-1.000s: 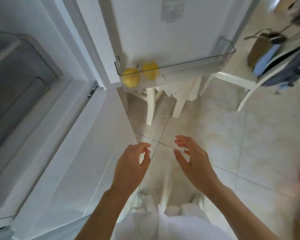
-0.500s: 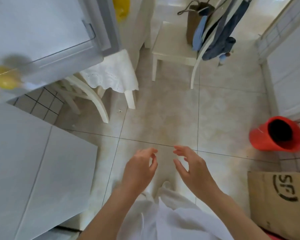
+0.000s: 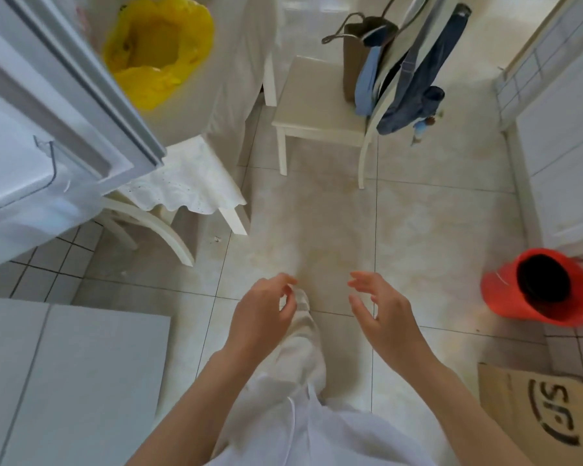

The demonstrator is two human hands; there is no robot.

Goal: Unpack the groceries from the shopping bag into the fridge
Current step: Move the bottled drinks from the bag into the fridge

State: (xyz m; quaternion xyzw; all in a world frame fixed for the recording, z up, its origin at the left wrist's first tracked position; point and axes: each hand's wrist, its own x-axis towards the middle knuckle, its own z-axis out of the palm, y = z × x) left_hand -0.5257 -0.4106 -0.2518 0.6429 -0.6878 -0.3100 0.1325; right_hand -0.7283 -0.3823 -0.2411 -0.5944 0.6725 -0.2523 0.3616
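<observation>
My hands hang over the tiled floor (image 3: 317,213) in front of me, both empty: my left hand (image 3: 263,314) has its fingers loosely curled with nothing between them, and my right hand (image 3: 381,314) is spread and relaxed, the two a little apart and level with each other. The biggest thing near me is the open fridge door (image 3: 48,105) at the upper left, its clear door shelf (image 3: 31,183) facing me; I cannot see what is in it from here. Beyond the door's edge stands the surface (image 3: 216,79), draped in a white cloth, and on its near-left corner sits the yellow shopping bag (image 3: 155,52), mouth gaping upward, just beside the fridge door and well apart from my hands. I judge the next step is to walk over and reach into it. The bag is thin plastic, soft and crumpled, so I expect it to collapse and slide if I tug at a wall; better to hold the rim with one hand and lift what is inside with the other, taking each item by its body. What remains in there I cannot tell. Across the floor a white chair (image 3: 317,116) carries a brown handbag (image 3: 354,52) and draped clothes (image 3: 414,75); at the right edge lie a cardboard box (image 3: 535,415) and, smallest, a red bucket (image 3: 539,287).
</observation>
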